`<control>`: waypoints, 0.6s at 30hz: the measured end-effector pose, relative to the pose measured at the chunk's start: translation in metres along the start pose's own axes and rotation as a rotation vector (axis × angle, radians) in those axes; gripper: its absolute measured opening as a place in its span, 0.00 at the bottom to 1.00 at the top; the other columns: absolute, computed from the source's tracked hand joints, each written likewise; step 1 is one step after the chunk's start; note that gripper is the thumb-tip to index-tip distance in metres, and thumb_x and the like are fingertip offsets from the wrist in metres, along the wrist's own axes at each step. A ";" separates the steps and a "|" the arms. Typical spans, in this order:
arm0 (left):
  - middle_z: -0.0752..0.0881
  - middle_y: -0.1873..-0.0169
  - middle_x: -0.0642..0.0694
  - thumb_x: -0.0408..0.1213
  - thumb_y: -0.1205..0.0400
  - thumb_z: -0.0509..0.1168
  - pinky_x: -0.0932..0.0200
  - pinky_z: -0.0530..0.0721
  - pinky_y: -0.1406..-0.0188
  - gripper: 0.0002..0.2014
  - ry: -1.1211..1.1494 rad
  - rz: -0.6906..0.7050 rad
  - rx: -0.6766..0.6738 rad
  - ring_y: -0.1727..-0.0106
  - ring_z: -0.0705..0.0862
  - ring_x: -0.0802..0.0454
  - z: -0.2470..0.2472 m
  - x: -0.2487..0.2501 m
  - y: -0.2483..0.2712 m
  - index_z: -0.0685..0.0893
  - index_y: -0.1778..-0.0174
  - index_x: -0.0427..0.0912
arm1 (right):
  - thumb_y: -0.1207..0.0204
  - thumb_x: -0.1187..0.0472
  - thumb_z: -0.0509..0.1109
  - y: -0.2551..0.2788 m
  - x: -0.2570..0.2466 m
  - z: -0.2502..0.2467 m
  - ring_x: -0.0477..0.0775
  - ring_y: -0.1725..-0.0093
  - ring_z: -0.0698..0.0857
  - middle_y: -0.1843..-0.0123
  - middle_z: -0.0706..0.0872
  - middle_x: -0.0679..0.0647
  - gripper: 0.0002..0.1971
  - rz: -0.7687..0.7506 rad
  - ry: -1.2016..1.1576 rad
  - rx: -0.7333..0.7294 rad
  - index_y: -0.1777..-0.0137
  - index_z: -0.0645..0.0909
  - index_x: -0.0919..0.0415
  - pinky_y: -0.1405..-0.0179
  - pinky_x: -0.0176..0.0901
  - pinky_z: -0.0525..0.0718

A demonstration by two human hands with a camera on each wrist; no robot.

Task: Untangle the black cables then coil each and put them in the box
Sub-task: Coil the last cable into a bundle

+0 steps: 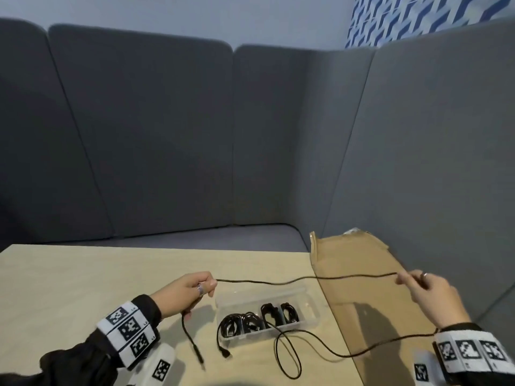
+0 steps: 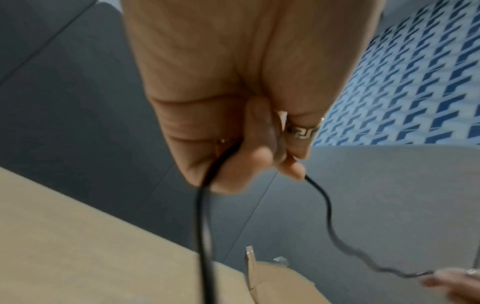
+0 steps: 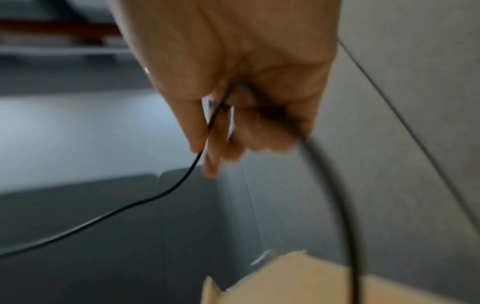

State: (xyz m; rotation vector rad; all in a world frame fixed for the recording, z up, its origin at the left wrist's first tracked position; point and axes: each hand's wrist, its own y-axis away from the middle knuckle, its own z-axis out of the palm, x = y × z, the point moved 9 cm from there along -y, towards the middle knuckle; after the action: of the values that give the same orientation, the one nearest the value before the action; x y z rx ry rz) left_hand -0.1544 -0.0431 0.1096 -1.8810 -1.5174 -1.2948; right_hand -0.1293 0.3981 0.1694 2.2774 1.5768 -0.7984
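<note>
A long black cable (image 1: pixel 301 280) stretches in the air between my two hands, above the table. My left hand (image 1: pixel 195 288) pinches it at the left, and a short end with a plug (image 1: pixel 201 360) hangs down from that hand to the table. My right hand (image 1: pixel 418 282) pinches the cable over the cardboard; from there it drops back past my wrist and lies in a loose loop (image 1: pixel 287 355) on the table. A clear plastic box (image 1: pixel 306 299) sits between my hands with several coiled black cables (image 1: pixel 259 320) inside. The left wrist view shows the cable (image 2: pixel 327 216) leaving my fingertips.
A flat sheet of brown cardboard (image 1: pixel 370 302) lies on the right part of the light wooden table (image 1: pixel 69 285) and overhangs it. Another cable's plug (image 1: pixel 224 352) hangs out of the box at its front. Grey upholstered sofa backs (image 1: pixel 167 135) surround the table.
</note>
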 end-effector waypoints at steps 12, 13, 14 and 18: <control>0.85 0.60 0.55 0.42 0.17 0.62 0.62 0.79 0.52 0.07 -0.116 0.389 -0.162 0.57 0.81 0.61 0.053 0.126 0.010 0.84 0.48 0.54 | 0.26 0.34 0.58 0.102 -0.179 0.127 0.51 0.66 0.84 0.71 0.84 0.45 0.20 -0.524 -0.547 -0.777 0.61 0.82 0.46 0.54 0.44 0.82; 0.84 0.62 0.58 0.39 0.17 0.62 0.65 0.79 0.55 0.09 -0.073 0.387 -0.173 0.60 0.81 0.62 0.051 0.127 0.012 0.83 0.44 0.55 | 0.25 0.37 0.59 0.095 -0.181 0.117 0.49 0.76 0.78 0.79 0.77 0.44 0.19 -0.512 -0.621 -0.737 0.67 0.81 0.48 0.66 0.40 0.79; 0.80 0.68 0.58 0.36 0.16 0.61 0.66 0.77 0.61 0.12 -0.029 0.362 -0.178 0.66 0.77 0.62 0.049 0.125 0.013 0.81 0.41 0.55 | 0.27 0.37 0.59 0.088 -0.183 0.105 0.45 0.80 0.71 0.82 0.71 0.43 0.20 -0.526 -0.642 -0.676 0.69 0.79 0.48 0.74 0.35 0.74; 0.69 0.80 0.57 0.33 0.13 0.54 0.57 0.78 0.63 0.09 0.154 0.228 -0.142 0.79 0.66 0.62 0.043 0.100 0.015 0.79 0.47 0.41 | 0.29 0.36 0.57 0.058 -0.180 0.053 0.40 0.80 0.63 0.81 0.64 0.43 0.22 -0.576 -0.681 -0.334 0.72 0.76 0.53 0.78 0.25 0.63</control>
State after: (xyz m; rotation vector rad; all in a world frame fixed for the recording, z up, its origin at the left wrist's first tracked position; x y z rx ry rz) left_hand -0.1245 0.0401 0.1759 -1.9252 -1.1240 -1.4343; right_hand -0.1379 0.2099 0.2231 1.1310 1.8229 -1.1684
